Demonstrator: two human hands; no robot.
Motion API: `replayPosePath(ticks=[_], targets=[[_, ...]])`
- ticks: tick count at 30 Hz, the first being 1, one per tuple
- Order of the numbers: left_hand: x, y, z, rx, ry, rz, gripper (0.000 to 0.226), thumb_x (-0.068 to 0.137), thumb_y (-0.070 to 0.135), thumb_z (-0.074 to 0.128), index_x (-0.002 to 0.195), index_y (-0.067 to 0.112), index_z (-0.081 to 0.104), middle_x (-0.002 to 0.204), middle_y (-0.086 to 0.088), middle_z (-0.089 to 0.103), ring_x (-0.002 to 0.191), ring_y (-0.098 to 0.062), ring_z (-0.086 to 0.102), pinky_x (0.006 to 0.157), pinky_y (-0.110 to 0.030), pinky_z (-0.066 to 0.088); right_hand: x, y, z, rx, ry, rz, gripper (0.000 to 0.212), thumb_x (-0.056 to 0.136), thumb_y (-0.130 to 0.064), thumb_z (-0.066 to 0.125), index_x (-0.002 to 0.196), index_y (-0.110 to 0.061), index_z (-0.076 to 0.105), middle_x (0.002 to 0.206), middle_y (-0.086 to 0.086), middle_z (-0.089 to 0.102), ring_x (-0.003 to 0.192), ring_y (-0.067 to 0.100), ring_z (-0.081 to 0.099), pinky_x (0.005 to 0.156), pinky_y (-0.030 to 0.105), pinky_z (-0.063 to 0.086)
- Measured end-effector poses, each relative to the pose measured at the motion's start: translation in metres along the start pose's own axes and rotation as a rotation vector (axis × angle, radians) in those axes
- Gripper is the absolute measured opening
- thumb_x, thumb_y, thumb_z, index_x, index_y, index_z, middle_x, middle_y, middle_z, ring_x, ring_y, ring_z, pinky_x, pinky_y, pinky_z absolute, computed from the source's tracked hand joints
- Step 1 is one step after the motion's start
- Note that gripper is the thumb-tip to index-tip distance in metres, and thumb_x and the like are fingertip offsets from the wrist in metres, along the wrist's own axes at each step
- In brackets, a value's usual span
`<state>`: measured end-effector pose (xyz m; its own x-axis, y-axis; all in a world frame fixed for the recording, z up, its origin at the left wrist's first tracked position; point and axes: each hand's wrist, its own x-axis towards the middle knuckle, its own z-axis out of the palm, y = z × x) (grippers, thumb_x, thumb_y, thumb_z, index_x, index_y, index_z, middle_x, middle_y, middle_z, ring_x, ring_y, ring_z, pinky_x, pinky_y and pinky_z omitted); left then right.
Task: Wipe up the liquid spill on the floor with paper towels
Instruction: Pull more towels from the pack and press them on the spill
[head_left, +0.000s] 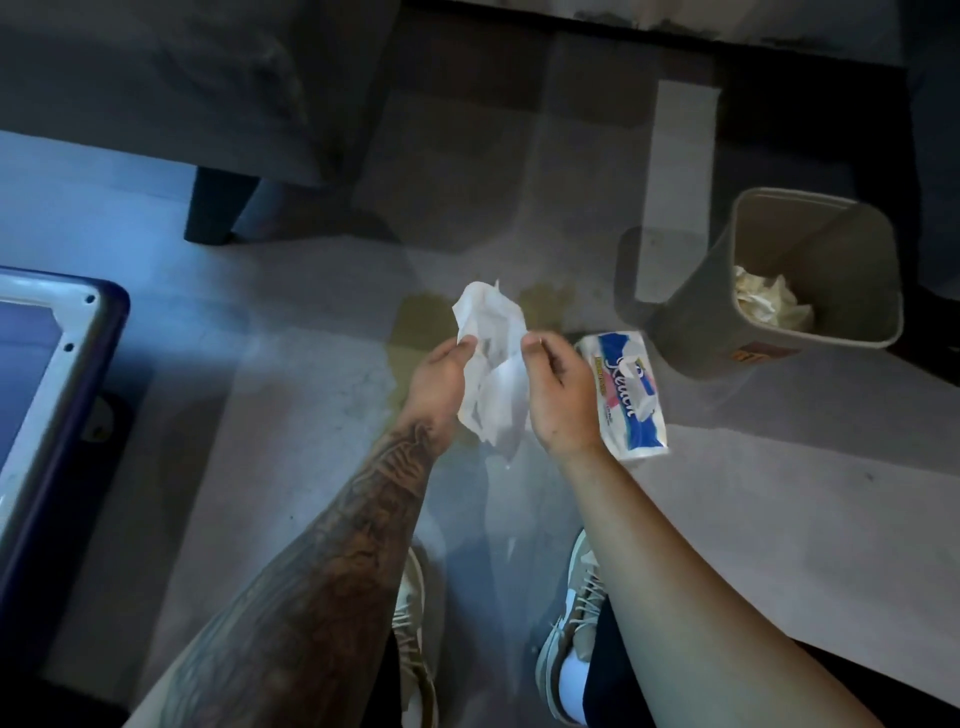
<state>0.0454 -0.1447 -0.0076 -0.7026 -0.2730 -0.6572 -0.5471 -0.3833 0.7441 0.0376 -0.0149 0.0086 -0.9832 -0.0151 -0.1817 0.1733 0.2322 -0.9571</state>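
A white paper towel (493, 364) hangs crumpled between both hands above the floor. My left hand (439, 384) pinches its left edge and my right hand (558, 395) pinches its right edge. Beneath and beyond the towel a yellowish liquid spill (415, 332) spreads over the grey floor, with another patch (540, 301) just past the towel. A wrapped pack of paper towels (626, 395), white and blue, lies on the floor right beside my right hand.
A grey waste bin (769, 270) with crumpled used towels (769, 301) inside stands at the right. A dark sofa with a leg (218, 208) is at the upper left. A blue-framed object (57, 395) is at the left edge. My shoes (571, 613) are below.
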Motion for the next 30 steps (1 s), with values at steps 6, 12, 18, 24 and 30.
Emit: replayPosePath(ticks=[6, 12, 18, 24, 30], targets=[[0.006, -0.009, -0.037, -0.007, -0.190, -0.146, 0.076, 0.068, 0.071, 0.074, 0.121, 0.015, 0.070, 0.120, -0.014, 0.071, 0.112, -0.034, 0.067, 0.103, -0.053, 0.048, -0.003, 0.026, 0.030, -0.092, -0.179, 0.097, 0.021, 0.101, -0.033, 0.051, 0.112, -0.027, 0.068, 0.116, -0.008, 0.067, 0.106, 0.017, 0.065, 0.095, 0.040, 0.055], [0.010, -0.027, -0.082, -0.025, -0.300, -0.236, 0.055, 0.080, 0.039, 0.075, 0.121, 0.004, 0.067, 0.116, -0.019, 0.069, 0.100, -0.031, 0.068, 0.097, -0.043, 0.052, -0.006, 0.043, 0.057, -0.562, -0.393, -0.191, 0.034, 0.087, -0.028, 0.068, 0.121, -0.028, 0.068, 0.133, -0.016, 0.057, 0.118, 0.012, 0.046, 0.099, 0.024, 0.041], [0.016, -0.043, -0.128, -0.037, -0.077, -0.304, 0.033, 0.090, 0.014, 0.066, 0.117, -0.004, 0.064, 0.113, -0.025, 0.068, 0.090, -0.036, 0.067, 0.086, -0.050, 0.056, -0.010, 0.073, 0.069, -0.501, -0.094, -0.051, 0.055, 0.086, -0.046, 0.067, 0.135, -0.024, 0.052, 0.142, -0.007, 0.049, 0.130, 0.013, 0.043, 0.110, 0.030, 0.035], [0.025, -0.074, -0.177, -0.179, -0.128, -0.325, 0.037, 0.090, 0.016, 0.065, 0.125, 0.002, 0.062, 0.117, -0.022, 0.066, 0.101, -0.037, 0.064, 0.098, -0.058, 0.049, -0.014, 0.116, 0.064, 0.124, -0.271, 0.926, 0.044, 0.084, -0.055, 0.069, 0.113, -0.021, 0.067, 0.111, 0.004, 0.074, 0.098, 0.026, 0.070, 0.086, 0.041, 0.056], [0.056, -0.113, -0.205, 0.189, 0.213, -0.271, 0.026, 0.086, 0.017, 0.072, 0.107, 0.002, 0.070, 0.102, -0.017, 0.073, 0.082, -0.031, 0.070, 0.080, -0.046, 0.059, -0.013, 0.147, 0.098, -0.202, -0.336, 0.566, 0.011, 0.083, -0.007, 0.068, 0.094, -0.008, 0.070, 0.095, 0.007, 0.076, 0.086, 0.028, 0.071, 0.068, 0.032, 0.052]])
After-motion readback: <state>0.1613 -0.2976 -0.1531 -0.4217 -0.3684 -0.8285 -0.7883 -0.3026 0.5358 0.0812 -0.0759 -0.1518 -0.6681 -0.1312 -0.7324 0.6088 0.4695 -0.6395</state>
